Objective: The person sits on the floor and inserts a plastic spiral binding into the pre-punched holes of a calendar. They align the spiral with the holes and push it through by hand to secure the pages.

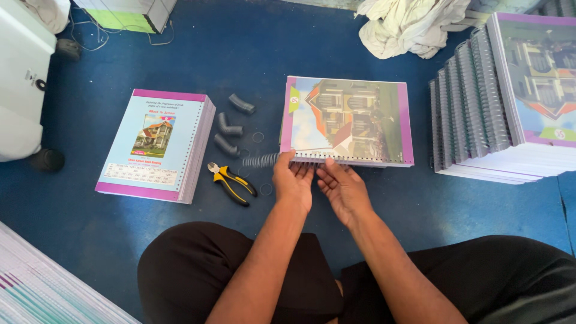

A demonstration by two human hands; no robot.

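Note:
A notebook [354, 120] with a purple-edged picture cover lies on the blue floor in front of me. A metal spiral coil [264, 159] runs along its near edge and sticks out to the left. My left hand [292, 180] pinches the coil at the notebook's near left corner. My right hand [343, 189] rests just right of it, fingertips on the coil along the near edge. Yellow-handled pliers [231, 183] lie on the floor to the left of my left hand.
A stack of unbound punched notebooks [157, 144] sits at the left. Three short dark coil pieces [231, 127] lie between it and the notebook. A pile of bound notebooks [510, 102] stands at the right, white cloth [408, 24] behind, a white machine [21, 78] far left.

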